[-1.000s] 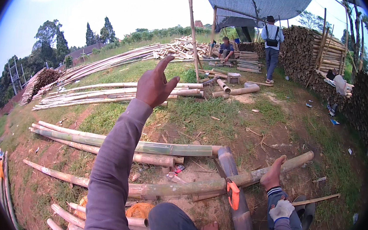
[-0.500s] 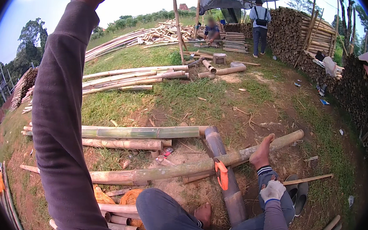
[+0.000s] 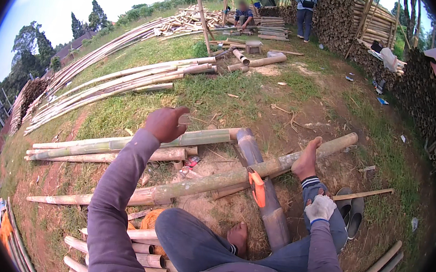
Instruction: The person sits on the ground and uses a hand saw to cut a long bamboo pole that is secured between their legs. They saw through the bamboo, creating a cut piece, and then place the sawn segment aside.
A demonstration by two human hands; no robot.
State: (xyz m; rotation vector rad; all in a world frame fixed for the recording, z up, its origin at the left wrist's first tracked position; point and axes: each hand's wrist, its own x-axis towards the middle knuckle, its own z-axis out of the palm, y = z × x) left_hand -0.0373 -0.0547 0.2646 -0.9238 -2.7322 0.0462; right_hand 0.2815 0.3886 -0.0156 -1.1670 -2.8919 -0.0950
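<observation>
My left hand (image 3: 166,125), bare, hangs in the air above the green bamboo poles, fingers partly curled and apart, with nothing seen in it. My right hand (image 3: 320,208), in a white glove, is closed by my right shin at the end of a thin wooden stick (image 3: 366,194), which points off to the right. A long thick bamboo pole (image 3: 209,181) slants in front of me across a darker bamboo length (image 3: 275,221). My bare right foot (image 3: 306,162) presses against the pole. A bright orange piece (image 3: 258,187), its kind unclear, rests where the two cross.
Cut bamboo pieces (image 3: 147,260) and orange netting (image 3: 149,218) lie by my left knee. Dark shoes (image 3: 355,215) stand to the right. Further off are long poles (image 3: 129,84), a high bamboo stack (image 3: 336,24), a crouching person (image 3: 244,16) and a standing person (image 3: 305,14).
My left hand has come down from high at the upper left to above the bamboo poles. My right hand stays by the shin with the stick. The view has shifted slightly.
</observation>
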